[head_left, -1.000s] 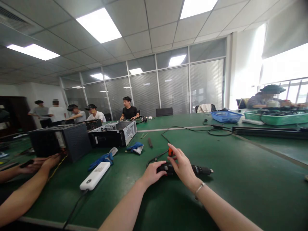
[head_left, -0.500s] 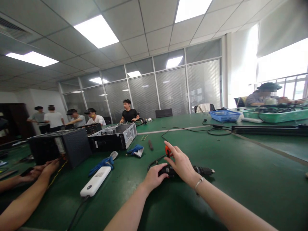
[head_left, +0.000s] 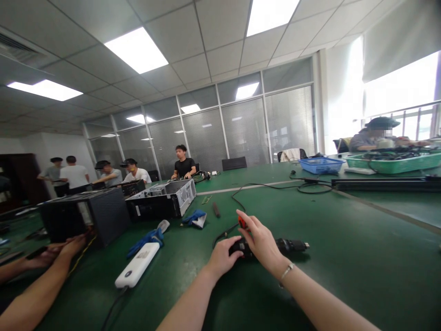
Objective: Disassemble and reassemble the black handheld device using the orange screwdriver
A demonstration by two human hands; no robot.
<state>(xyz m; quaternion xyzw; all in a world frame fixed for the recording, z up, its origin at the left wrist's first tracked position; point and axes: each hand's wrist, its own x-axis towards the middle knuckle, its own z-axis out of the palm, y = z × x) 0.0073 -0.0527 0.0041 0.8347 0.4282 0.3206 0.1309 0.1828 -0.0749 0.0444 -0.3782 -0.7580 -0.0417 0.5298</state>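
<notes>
A black corded electric screwdriver (head_left: 289, 245) lies on the green table, its bit end pointing right. My left hand (head_left: 222, 258) is wrapped round its rear end, where the cable leaves. Just above the tool's body, my right hand (head_left: 263, 241) has its thumb and fingers closed about a small red-and-black piece (head_left: 242, 222). The fingers cover much of this piece, and I cannot tell whether it is joined to the screwdriver.
A white power strip (head_left: 138, 266) and blue gloves (head_left: 146, 243) lie to the left. Behind stands an open computer case (head_left: 155, 207); a co-worker's hands (head_left: 65, 250) reach into a dark case (head_left: 112, 216). Blue (head_left: 320, 166) and green (head_left: 392, 163) baskets stand at the far right.
My right fingers have drawn slightly closer about the red-and-black piece. My left hand still holds the screwdriver, which lies in about the same place. The view has shifted a little.
</notes>
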